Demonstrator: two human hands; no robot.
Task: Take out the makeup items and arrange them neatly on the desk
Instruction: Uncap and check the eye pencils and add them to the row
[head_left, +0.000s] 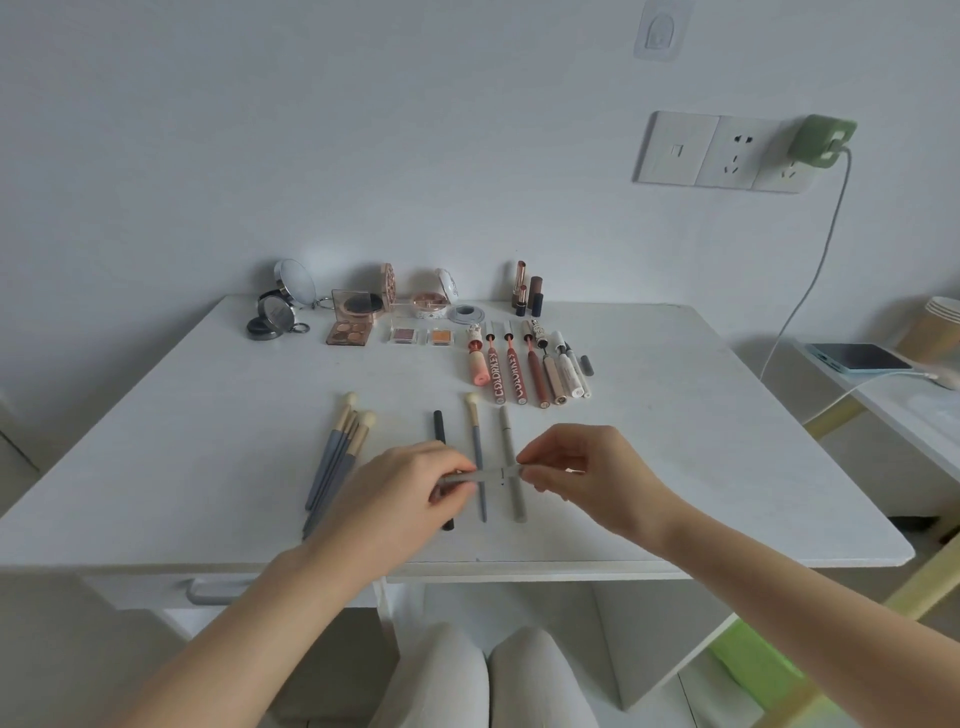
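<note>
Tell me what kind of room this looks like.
Probably a bedroom or dorm room at home: a small white desk against a plain wall, makeup laid out on it, a wall socket with a green charger, and a phone charging alongside.

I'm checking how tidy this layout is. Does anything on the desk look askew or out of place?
Mostly neat rows. The bundle of brushes at the front left lies bunched and slanted, overlapping one another, unlike the single black pen, brush and grey pencil laid parallel beside them. A grey pencil-like stick is held crosswise by the left hand and right hand.
</note>
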